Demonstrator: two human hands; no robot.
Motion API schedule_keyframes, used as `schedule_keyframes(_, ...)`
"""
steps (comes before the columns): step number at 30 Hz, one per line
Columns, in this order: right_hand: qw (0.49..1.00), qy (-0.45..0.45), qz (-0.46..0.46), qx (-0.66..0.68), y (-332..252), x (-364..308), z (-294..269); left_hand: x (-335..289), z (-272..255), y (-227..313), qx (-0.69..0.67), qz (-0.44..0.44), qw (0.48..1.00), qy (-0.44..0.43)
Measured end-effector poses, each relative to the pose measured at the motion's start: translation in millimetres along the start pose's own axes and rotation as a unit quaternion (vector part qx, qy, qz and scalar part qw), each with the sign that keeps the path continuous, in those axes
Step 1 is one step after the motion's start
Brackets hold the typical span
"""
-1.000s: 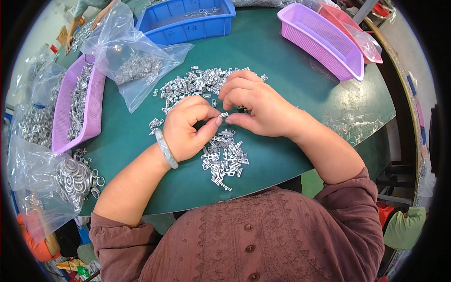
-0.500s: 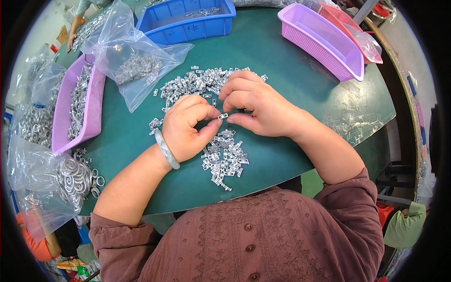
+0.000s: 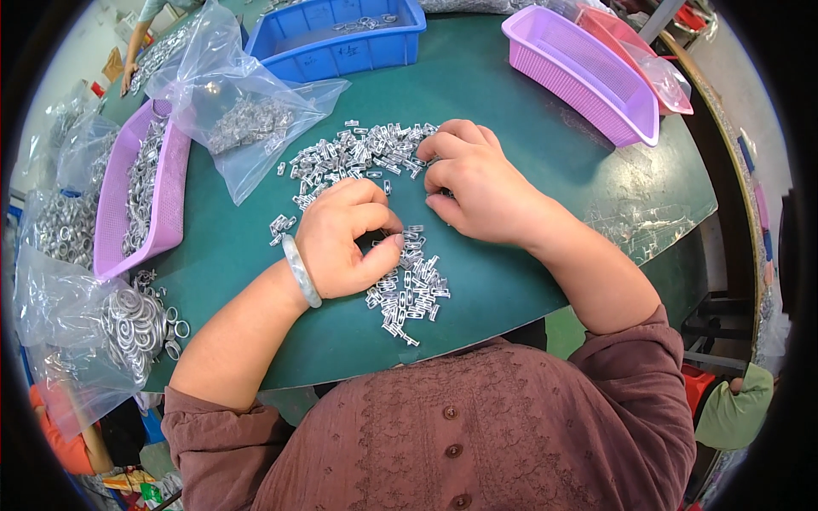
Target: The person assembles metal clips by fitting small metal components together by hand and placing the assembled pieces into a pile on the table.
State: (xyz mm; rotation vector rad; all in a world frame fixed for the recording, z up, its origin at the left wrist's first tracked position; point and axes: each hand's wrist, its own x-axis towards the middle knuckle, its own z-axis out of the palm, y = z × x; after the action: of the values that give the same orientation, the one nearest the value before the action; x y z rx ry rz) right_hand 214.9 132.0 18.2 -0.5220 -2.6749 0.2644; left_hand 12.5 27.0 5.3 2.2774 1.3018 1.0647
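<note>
My left hand point(image 3: 341, 243), with a pale bangle point(image 3: 300, 271) at its wrist, hovers by the top of the nearer pile of small silver metal pieces point(image 3: 407, 289). Its thumb and forefinger are slightly parted, and nothing shows between them. One piece lies just beyond those tips. My right hand point(image 3: 477, 183) is at the right edge of the larger, farther pile of like rectangular slotted metal pieces point(image 3: 362, 152). Its fingers are curled toward the thumb; whatever lies within them is mostly hidden.
A clear plastic bag point(image 3: 247, 123) of metal pieces lies beyond my left hand. Left are a purple basket point(image 3: 170, 200) of metal parts and a bag with metal rings point(image 3: 136, 332). A blue bin point(image 3: 341, 61) and another purple basket point(image 3: 588, 94) stand at the back. Another person's hand point(image 3: 128, 77) is far left.
The piece pinched between my hands has left the left fingertips. My left hand has lowered slightly toward the nearer pile; my right hand has drawn away to the right.
</note>
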Motion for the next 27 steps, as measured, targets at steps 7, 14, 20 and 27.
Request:
schedule_keyframes(7,0.993,0.056,-0.086,0.057,-1.4,6.7,11.1,0.6,3.2,-3.0,0.012,-0.037,0.999,0.035)
schedule_keyframes(14,0.970,0.114,-0.162,0.141,-6.9,12.6,10.5,-1.3,2.3,-6.4,-0.159,-0.095,0.982,0.038)
schedule_keyframes(20,0.976,0.109,-0.141,0.127,-0.7,10.0,7.8,-2.1,2.9,-9.6,-0.237,-0.121,0.962,0.052)
schedule_keyframes(27,0.971,0.114,-0.152,0.144,-1.4,11.5,9.2,-1.8,2.5,-7.2,-0.212,-0.118,0.969,0.049)
